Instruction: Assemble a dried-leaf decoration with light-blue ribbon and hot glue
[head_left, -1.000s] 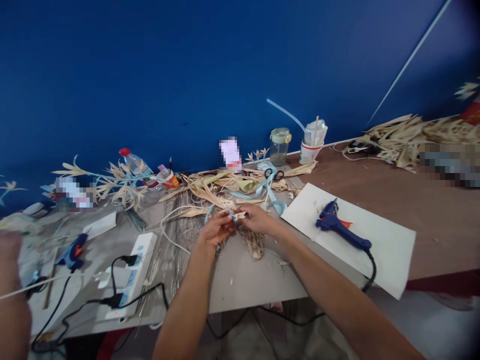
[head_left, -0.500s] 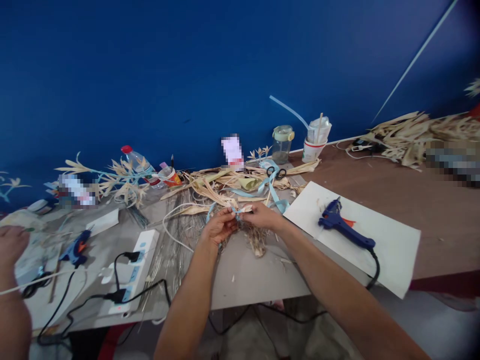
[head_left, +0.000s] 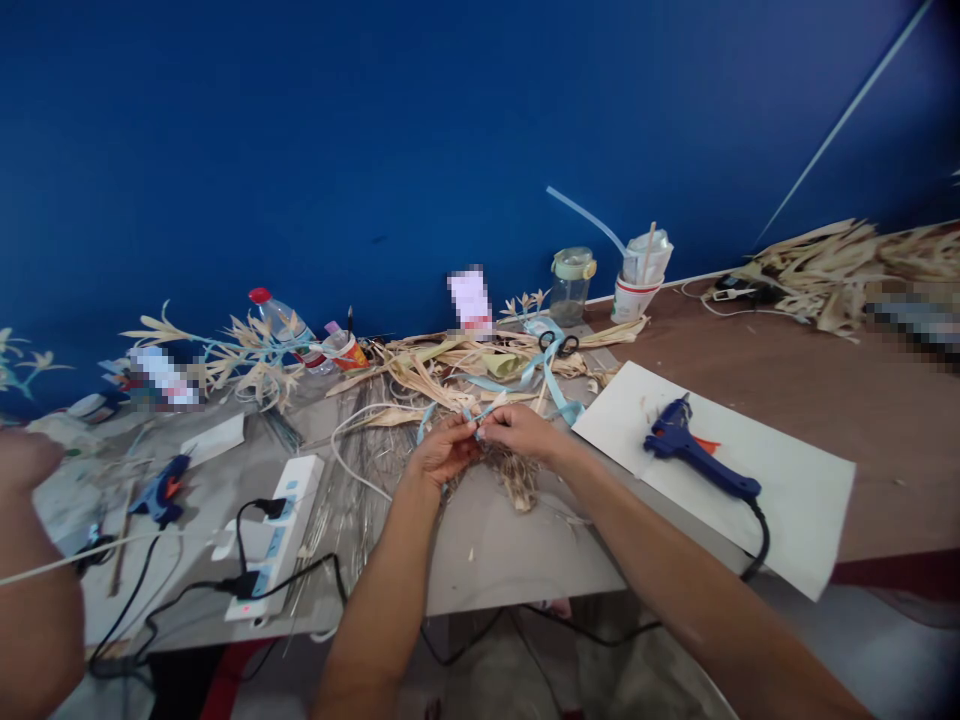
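Close together over the middle of the table, my left hand [head_left: 448, 448] and my right hand [head_left: 519, 432] both pinch a narrow light blue ribbon [head_left: 486, 411]. A pale husk-like tip seems to be worked in with it, but the fingertips hide most of the joint. Beneath the right hand lies a brown bundle of dried fibres [head_left: 519, 487]. Dried corn husks [head_left: 420, 372] are spread just beyond my hands. Among them a longer loose light blue ribbon [head_left: 559, 392] curls beside black-handled scissors [head_left: 568, 344].
Right of my hands a blue glue gun [head_left: 697, 450] rests on a white board [head_left: 795, 510]. At left are a power strip [head_left: 304, 490], another glue gun [head_left: 161, 492] and another person's arm [head_left: 37, 560]. A bottle [head_left: 281, 318], jar [head_left: 571, 290] and paper cup [head_left: 634, 300] stand behind.
My fingertips have shifted slightly on the ribbon, and the pale tip between them sits differently. The other person's hand at left has moved up. The whole view has swung a little.
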